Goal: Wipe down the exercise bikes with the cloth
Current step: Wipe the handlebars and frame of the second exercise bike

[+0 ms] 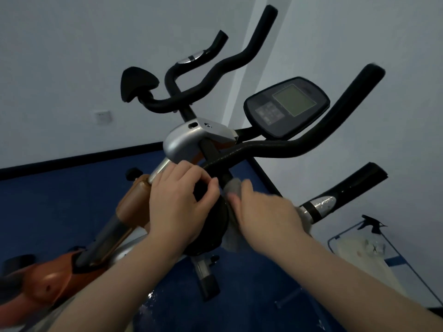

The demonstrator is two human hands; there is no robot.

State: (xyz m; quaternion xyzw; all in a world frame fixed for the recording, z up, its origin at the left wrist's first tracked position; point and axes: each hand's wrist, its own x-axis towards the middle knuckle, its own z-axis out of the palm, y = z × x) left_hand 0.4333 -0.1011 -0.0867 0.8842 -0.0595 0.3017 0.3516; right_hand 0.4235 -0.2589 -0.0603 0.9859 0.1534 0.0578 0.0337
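Left hand (179, 200) grips the round black saddle (211, 226) at six o'clock; right hand (263, 212) clutches the soft, limp grey cloth (233, 186) against the orange-framed exercise bike's (55, 281) stem; bunching it likely controls it best.

Near exercise bike (213, 149): black curved handlebars, silver cover at the stem, orange frame going down to the left, dark console (286, 107) with greenish screen tilted up at the right. Standing on the blue floor, close to the corner where two walls meet. Second exercise bike (191, 75) behind it, nearer the wall: black handlebars and black saddle visible, rest hidden. Grey cloth (233, 186), crumpled and partly blurred, lying against the black post under the handlebars of the near bike, lower part hanging beside a round black part.
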